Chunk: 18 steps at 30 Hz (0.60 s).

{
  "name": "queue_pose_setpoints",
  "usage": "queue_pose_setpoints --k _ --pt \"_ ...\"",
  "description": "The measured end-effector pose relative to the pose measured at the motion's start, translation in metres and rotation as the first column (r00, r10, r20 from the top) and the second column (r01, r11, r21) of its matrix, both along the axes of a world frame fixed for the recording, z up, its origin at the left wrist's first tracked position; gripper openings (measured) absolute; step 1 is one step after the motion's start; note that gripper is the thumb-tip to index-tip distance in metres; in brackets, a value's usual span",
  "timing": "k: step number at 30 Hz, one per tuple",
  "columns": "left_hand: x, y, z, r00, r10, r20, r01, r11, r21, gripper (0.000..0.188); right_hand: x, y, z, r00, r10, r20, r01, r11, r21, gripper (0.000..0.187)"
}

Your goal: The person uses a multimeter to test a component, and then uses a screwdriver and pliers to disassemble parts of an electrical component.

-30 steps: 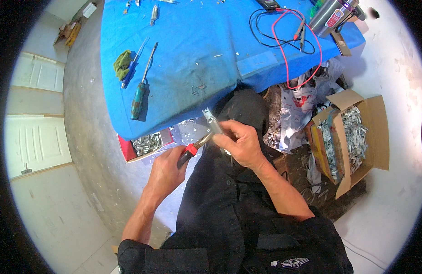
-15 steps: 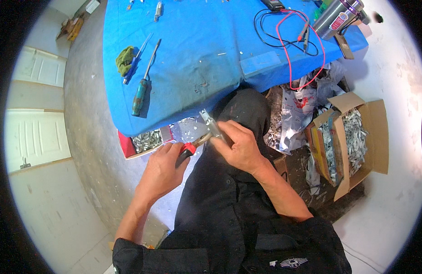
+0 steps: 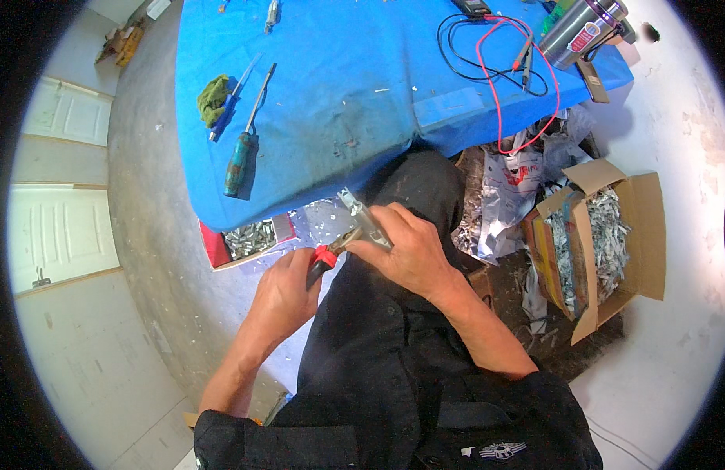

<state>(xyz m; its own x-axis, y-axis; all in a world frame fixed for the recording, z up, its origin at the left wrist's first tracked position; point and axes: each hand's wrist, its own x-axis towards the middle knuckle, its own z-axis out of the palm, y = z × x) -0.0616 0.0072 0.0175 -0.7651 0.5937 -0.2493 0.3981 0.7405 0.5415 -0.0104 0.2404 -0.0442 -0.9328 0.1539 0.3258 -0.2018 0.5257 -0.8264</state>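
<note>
Wrapped round the red-and-black handles of a pair of pliers (image 3: 324,259) is my left hand (image 3: 279,291). The pliers' jaws meet the lower side of a slim silvery metal piece (image 3: 362,217); whether they grip it I cannot tell. My right hand (image 3: 416,252) pinches that piece between thumb and fingers. Its notched end points up and left, just off the near edge of the blue-covered table (image 3: 315,117). Both hands are held over my lap, and the piece's lower end is partly behind my right fingers.
On the table lie a teal-handled screwdriver (image 3: 238,166), a green cloth (image 3: 213,97), a meter's red and black leads (image 3: 488,74) and a steel flask (image 3: 580,35). Below are a red-and-white box (image 3: 215,247) of small metal parts and a cardboard box (image 3: 646,235) of metal scraps.
The metal piece has tipped a little further left, and my right hand has shifted slightly with it. My left hand keeps its hold on the pliers.
</note>
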Motion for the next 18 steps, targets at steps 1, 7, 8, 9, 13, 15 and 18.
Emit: queue_pose_setpoints --k 1,7,8,9,13,15,18 --pt "0.001 0.000 0.000 0.999 -0.009 -0.046 0.010 1.000 0.005 0.028 -0.001 0.001 0.000 1.000 -0.007 0.001 0.007 1.000 0.018 0.034" --pt "0.002 0.001 0.003 0.994 -0.006 -0.106 0.000 0.999 -0.055 0.029 -0.005 0.006 -0.002 0.999 0.034 0.032 -0.034 0.999 -0.002 0.032" --pt "0.002 0.002 0.003 0.994 -0.011 -0.106 0.004 0.998 -0.070 0.029 -0.006 0.006 -0.003 1.000 0.027 0.005 -0.027 1.000 0.012 0.030" --pt "0.002 0.002 0.002 0.995 -0.010 -0.099 0.004 0.998 -0.058 0.028 -0.006 0.005 -0.003 1.000 0.019 -0.023 -0.019 1.000 0.025 0.028" --pt "0.003 0.004 -0.002 0.999 -0.007 -0.053 0.008 1.000 0.015 0.027 -0.003 0.001 -0.011 0.997 -0.030 -0.073 0.028 0.999 -0.033 0.023" --pt "0.005 0.003 -0.005 1.000 -0.003 -0.014 0.003 0.999 0.041 0.027 0.000 -0.002 -0.013 0.998 -0.041 -0.054 0.036 0.995 -0.091 0.022" --pt "0.006 -0.005 -0.010 0.999 -0.001 0.034 0.000 0.999 0.043 0.028 0.008 -0.006 -0.010 0.999 -0.035 0.005 0.036 0.983 -0.179 0.022"
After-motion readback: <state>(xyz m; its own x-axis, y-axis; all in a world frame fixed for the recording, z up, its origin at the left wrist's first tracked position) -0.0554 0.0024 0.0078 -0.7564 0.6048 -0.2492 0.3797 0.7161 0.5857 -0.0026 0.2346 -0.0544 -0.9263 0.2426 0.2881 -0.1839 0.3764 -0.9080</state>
